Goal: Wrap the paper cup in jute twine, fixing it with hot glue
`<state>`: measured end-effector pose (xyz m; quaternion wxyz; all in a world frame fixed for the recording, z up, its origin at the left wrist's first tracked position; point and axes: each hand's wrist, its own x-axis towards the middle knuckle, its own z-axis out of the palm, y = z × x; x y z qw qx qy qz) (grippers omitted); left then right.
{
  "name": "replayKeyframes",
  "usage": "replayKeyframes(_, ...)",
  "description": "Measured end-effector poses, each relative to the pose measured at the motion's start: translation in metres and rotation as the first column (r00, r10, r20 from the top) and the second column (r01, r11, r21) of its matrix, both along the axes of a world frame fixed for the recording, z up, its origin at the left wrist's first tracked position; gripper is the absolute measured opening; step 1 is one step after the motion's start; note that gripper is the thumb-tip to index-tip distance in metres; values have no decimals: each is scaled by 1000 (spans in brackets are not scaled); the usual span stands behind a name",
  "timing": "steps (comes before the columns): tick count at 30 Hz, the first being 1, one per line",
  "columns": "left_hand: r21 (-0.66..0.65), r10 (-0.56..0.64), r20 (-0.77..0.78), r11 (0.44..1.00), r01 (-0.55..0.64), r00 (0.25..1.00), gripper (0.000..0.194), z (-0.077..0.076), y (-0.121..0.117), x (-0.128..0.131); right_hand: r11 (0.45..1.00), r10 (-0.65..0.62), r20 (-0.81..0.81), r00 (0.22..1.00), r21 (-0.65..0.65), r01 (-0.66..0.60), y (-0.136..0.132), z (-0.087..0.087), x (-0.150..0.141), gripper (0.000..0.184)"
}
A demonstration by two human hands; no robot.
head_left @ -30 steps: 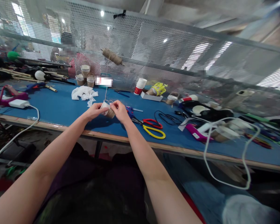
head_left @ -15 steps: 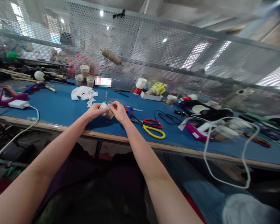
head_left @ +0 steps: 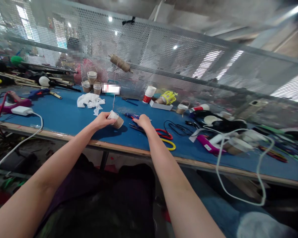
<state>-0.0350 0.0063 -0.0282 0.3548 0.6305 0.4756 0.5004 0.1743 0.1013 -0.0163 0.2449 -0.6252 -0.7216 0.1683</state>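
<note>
My left hand (head_left: 103,121) is closed on a small paper cup (head_left: 118,122), partly wound with brown twine. The cup leans over, its white part toward my fingers. A strand of twine (head_left: 113,102) runs up from it toward a twine spool (head_left: 120,63) hung on the mesh. My right hand (head_left: 144,121) has its fingers round the back of a blue hot glue gun (head_left: 132,116), whose nozzle points left toward the cup. Scissors with one red and one yellow handle (head_left: 169,145) lie beneath my right wrist, their blades partly covered.
Crumpled white cloth (head_left: 88,100) lies left, in front of several twine-wrapped cups (head_left: 92,78). Pliers (head_left: 130,101) and stacked paper cups (head_left: 149,94) stand farther back. A purple power strip (head_left: 210,144) and looping white cable (head_left: 220,168) are right. Perforated mesh (head_left: 144,46) borders the table behind.
My right hand has left the cup and moved right onto the glue gun. My left hand still holds the cup, now tilted with more of its twine side showing.
</note>
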Motion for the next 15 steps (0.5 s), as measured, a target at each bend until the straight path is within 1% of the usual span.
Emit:
replayKeyframes(3, 5, 1, -14, 1000, -1, 1000, 31, -1, 1, -1, 998, -15, 21, 1000, -54, 16, 5, -3, 1, 30)
replayKeyframes(7, 4, 10, -33, 1000, -10, 999, 29, -1, 1, -1, 993, -38, -6, 999, -112, 37, 3, 0, 6, 31)
replayKeyframes(11, 4, -6, -58, 1000, 6, 998, 28, 2, -2, -3, 994, -12, -117, 993, -107, -1, -9, 5, 9, 32)
replayKeyframes(15, 12, -45, -97, 999, 46, 994, 24, 5, -5, -7, 994, 47, -274, 961, -85, -73, -25, 12, 9, 32)
